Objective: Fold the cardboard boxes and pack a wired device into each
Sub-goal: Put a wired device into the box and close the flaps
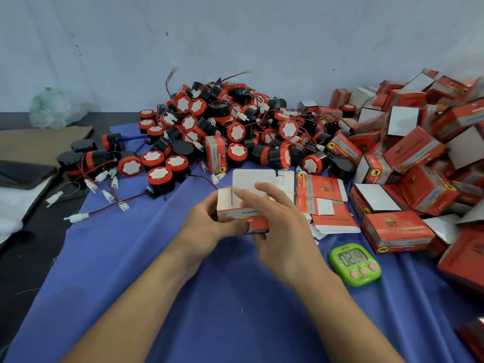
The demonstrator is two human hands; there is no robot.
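A half-folded cardboard box (242,217) is held above the blue worktop (183,297), pinched in the left hand (209,226); the right hand (275,231) is spread over its flap. Thin, light card creases easily, so edges are best held.

- From my remote seat, this looks like a small packing workshop, not a home or an office.
- A blue cloth (183,297) covers the work surface, which sits against a bare, scuffed pale wall (235,35).
- A big heap of identical red and black wired devices (230,127) lies loose on the cloth, far too many for personal use.
- To the right I see a pile of matching red boxes (408,153), and flat unfolded box blanks (322,195) lie beside it.
- A green digital timer (355,264) sits on the cloth, which suggests timed piecework.
- Cardboard scraps (39,145) and a crumpled plastic bag (52,108) lie at the left edge.
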